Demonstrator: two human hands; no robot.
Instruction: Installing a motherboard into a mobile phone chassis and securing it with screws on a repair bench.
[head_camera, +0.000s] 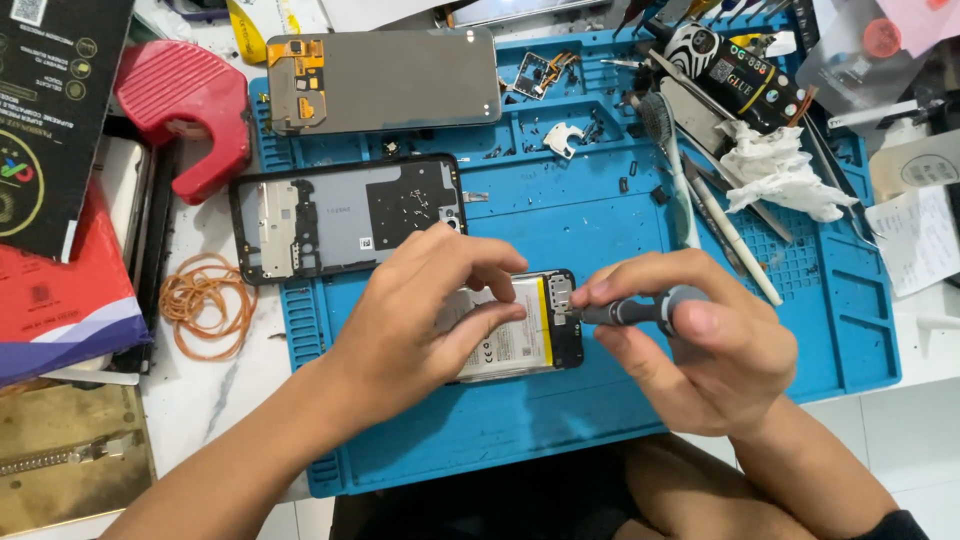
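Lying opened on the blue work mat (600, 400), back cover off, battery exposed: a phone (520, 325), directly under both hands. Left hand (420, 315) pressed flat over most of it, fingers curled loosely around its near edge, grip half closed and steadying the body. Right hand (690, 345) just beside, grip closed tight around a grey screwdriver (625, 312), thumb and forefinger pinching the shaft, tip touching the phone's end by the small metal port area. Beyond the left grip, a black midframe (345, 215) with grey shielding, and farther out a detached screen panel (385, 80), face down. Left of that, off the mat on the tabletop (215, 385), a red tool holder (185, 110) and a loose pile of orange rubber bands (205, 300). Beyond the right grip, a crumpled white tissue (780, 170), a white stylus-like stick (730, 240), tweezers, a dark glue tube (735, 70). Tiny screws and a small circuit board (540, 75) scattered near the mat's far edge.
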